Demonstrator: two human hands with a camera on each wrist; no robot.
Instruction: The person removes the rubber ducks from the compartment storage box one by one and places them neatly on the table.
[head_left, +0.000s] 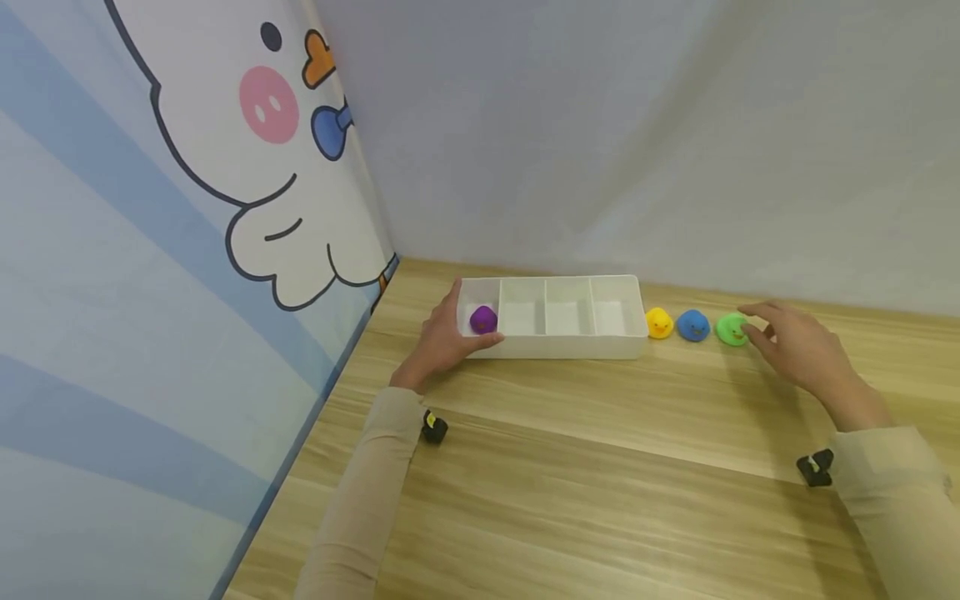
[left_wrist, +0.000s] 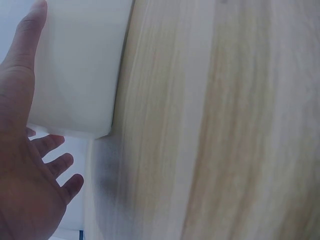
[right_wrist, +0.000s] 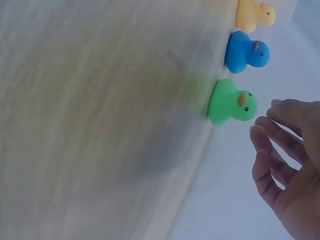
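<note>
A white divided box (head_left: 567,347) lies lengthwise on the wooden table. My left hand (head_left: 441,335) holds its left end, the thumb along the front wall and the fingers around the end; the left wrist view shows the thumb (left_wrist: 25,40) against the box wall. In the leftmost compartment sits a purple rubber duck (head_left: 483,320). To the right of the box stand a yellow duck (head_left: 659,323), a blue duck (head_left: 693,326) and a green duck (right_wrist: 231,102) in a row. Beside the green duck's head is my right hand (right_wrist: 295,155), its fingers loosely bent and apart from the duck.
Behind the box and ducks rises a pale cloth backdrop (head_left: 525,150). On the left stands a blue and white cartoon-printed curtain (head_left: 187,250), meeting the table's left edge. The table (head_left: 570,500) runs toward me in front of the box.
</note>
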